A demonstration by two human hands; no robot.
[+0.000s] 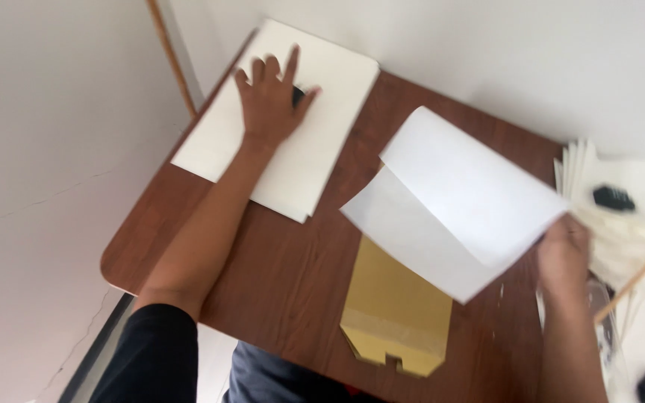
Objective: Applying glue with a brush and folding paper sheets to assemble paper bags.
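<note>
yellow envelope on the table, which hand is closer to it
Right. The right hand holds a white sheet just beside the yellow envelope; the left hand lies flat on the paper stack at the far corner.

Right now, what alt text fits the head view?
A person's left hand presses flat on a cream paper stack with a small dark object under it, while the right hand lifts a white sheet above a yellow-brown envelope on a wooden table.

Your left hand (270,93) lies palm down, fingers spread and pointing away from you, the bare forearm stretched out straight from a dark sleeve. Your right hand (564,254) is curled in a pinch, wrist slightly bent inward.
</note>
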